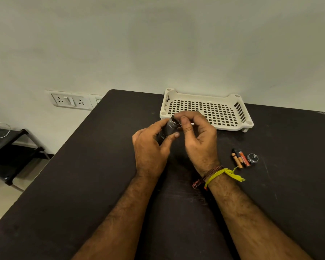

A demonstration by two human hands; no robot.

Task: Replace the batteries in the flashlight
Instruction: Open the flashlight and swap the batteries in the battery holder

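At frame centre, the left hand (pixel 150 147) grips the flashlight (pixel 170 128); the right hand (pixel 197 136) pinches something at its open end. Loose batteries (pixel 240 158) and cap (pixel 252 157) at right could roll if knocked.

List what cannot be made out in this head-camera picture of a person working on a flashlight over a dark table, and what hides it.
- Flashlight body: mostly covered by the left hand.
- Its open end: the right hand fingers cover it, so whether anything is inside cannot be told.
- Batteries on the table: labels too small to read.
- Round cap: marking too small.
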